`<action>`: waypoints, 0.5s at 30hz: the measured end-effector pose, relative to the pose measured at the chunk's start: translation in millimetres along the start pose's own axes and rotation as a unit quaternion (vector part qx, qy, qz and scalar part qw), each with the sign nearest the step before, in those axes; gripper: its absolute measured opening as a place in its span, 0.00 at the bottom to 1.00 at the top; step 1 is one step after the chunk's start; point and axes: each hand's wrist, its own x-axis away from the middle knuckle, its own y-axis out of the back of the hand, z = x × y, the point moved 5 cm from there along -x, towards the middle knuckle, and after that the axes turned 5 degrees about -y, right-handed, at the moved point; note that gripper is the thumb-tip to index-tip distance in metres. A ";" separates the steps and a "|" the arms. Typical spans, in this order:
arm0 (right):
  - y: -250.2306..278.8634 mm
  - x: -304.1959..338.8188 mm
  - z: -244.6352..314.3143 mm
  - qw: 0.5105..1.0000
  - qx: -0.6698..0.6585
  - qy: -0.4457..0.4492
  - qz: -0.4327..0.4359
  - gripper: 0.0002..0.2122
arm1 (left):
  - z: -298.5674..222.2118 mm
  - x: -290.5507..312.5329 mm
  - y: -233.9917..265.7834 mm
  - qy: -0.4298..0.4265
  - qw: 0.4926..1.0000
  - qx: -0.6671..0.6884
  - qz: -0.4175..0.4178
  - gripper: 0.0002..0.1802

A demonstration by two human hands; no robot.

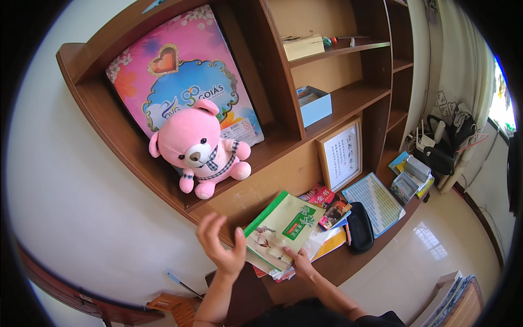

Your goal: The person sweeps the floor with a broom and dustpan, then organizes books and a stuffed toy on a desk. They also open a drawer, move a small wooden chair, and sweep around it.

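Observation:
A pale yellow-green exercise book [272, 231] with a green spine and a bird-and-branch picture is tilted above the desk. My right hand [299, 260] grips its lower edge, thumb on the cover and the other fingers hidden beneath. Beside the spine, my left hand [222, 245] is raised with its fingers apart and nothing in them; I cannot tell whether the thumb touches the book. Under and beside the book lie loose papers [321, 240] and a red booklet [320, 195].
A pink teddy bear [196, 144] sits on the shelf before a pink box [163, 60]. A black pencil case [360, 226], a printed board [373, 201], a framed text [341, 154] and small boxes [404, 188] stand or lie to the right. A blue box [316, 108] is on a shelf.

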 end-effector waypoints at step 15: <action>24.5 6.0 14.9 0.996 0.076 -0.039 0.002 0.16 | 87.1 279.4 -76.9 0.687 0.704 0.172 -0.050 0.37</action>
